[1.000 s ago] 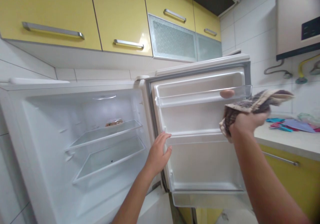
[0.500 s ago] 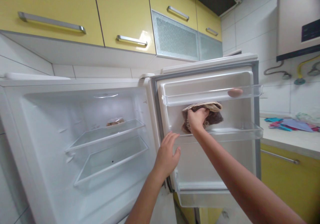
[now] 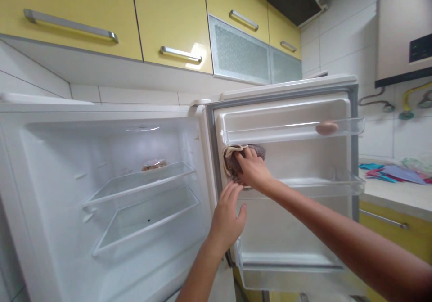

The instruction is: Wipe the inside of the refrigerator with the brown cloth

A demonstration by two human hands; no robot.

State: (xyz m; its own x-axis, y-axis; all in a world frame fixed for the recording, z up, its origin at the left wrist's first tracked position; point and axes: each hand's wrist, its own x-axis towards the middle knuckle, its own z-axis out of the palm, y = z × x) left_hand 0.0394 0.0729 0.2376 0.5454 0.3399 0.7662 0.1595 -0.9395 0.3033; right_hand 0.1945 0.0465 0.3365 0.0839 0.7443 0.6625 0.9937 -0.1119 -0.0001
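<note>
Grip loose, thumb spread, the left hand (image 3: 227,221) is at the middle shelf's left end on the fridge door (image 3: 290,230); the right hand (image 3: 255,170) clutches a cloth (image 3: 231,161) near the door's left edge. Heater panel (image 3: 420,48) marks are illegible.

Here's the fridge (image 3: 50,180) at left, its open door (image 3: 290,230) to the right! Cloth (image 3: 231,161) between right hand (image 3: 254,170) and door, left hand (image 3: 227,221) just below, egg (image 3: 326,128) up in the top bin (image 3: 270,133) (and the counter (image 3: 388,195), farther right).
</note>
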